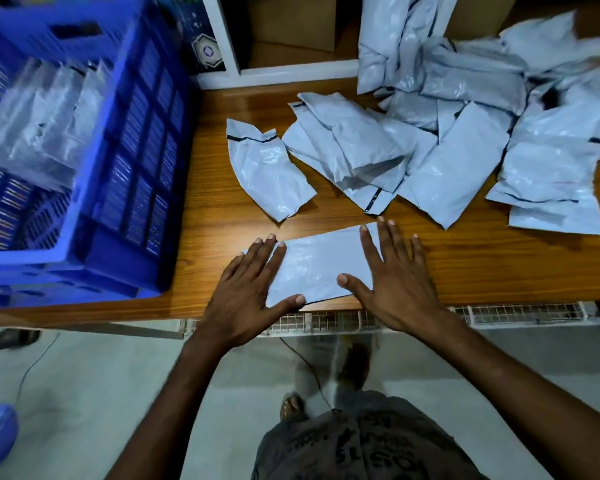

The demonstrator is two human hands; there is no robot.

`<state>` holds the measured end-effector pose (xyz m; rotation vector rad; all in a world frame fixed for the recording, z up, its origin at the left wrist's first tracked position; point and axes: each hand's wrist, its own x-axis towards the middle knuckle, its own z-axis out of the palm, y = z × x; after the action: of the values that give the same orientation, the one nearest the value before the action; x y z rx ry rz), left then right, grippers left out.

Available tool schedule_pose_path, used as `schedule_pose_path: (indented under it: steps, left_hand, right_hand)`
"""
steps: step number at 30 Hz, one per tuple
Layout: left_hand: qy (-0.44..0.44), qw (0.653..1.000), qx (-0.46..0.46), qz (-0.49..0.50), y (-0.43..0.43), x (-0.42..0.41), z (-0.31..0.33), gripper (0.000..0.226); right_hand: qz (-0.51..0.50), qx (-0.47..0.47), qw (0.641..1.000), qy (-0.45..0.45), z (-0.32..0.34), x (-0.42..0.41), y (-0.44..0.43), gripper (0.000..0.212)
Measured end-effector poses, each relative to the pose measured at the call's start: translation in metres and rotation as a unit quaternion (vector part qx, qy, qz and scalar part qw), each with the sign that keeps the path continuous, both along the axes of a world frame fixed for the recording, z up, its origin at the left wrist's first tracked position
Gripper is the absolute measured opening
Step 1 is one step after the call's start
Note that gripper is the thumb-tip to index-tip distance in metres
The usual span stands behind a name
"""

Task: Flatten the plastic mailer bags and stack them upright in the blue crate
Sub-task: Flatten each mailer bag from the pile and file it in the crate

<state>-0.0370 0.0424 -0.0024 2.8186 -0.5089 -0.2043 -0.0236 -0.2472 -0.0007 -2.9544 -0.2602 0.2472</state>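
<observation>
Grey flat plastic mailer bag (317, 265) lies at the wooden table's (465, 265) near edge, long axis left-right, pressed under 2 flat, spread hands: left hand (248, 292), right hand (392, 282).

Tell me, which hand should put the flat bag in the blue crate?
Probably the left hand. It presses the end of the mailer bag nearest the blue crate, which stands to the left. The right hand presses the other end and would have to reach across.
</observation>
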Motion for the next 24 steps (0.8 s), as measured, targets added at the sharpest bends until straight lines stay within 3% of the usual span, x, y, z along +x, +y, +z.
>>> schedule_pose_path:
  steps: [4,9,14,18,21,24]
  left_hand:
    - [0.013,0.997,-0.057,-0.042,0.013,-0.010,0.002,0.100]
    - [-0.013,0.992,-0.057,-0.114,0.033,-0.023,-0.008,0.078]
    - [-0.097,0.966,-0.228,-0.074,0.031,-0.029,0.021,0.030]
    - [-0.120,0.896,-0.421,0.077,0.010,-0.030,0.059,0.011]
    - [-0.100,0.882,-0.433,0.156,-0.001,-0.010,0.058,0.023]
    - [-0.081,0.907,-0.372,0.182,-0.010,0.003,0.043,0.045]
  right_hand:
    - [0.100,0.036,0.994,-0.008,0.008,-0.023,-0.005,0.100]
    - [0.124,0.010,0.992,0.007,0.003,-0.054,-0.013,0.085]
    - [0.055,0.147,0.983,-0.095,0.034,-0.068,-0.019,0.050]
    - [-0.088,0.324,0.935,-0.112,0.082,-0.059,-0.012,0.025]
    - [-0.086,0.330,0.929,-0.142,0.090,-0.031,-0.009,0.022]
    - [-0.085,0.221,0.964,-0.124,0.076,-0.004,-0.010,0.036]
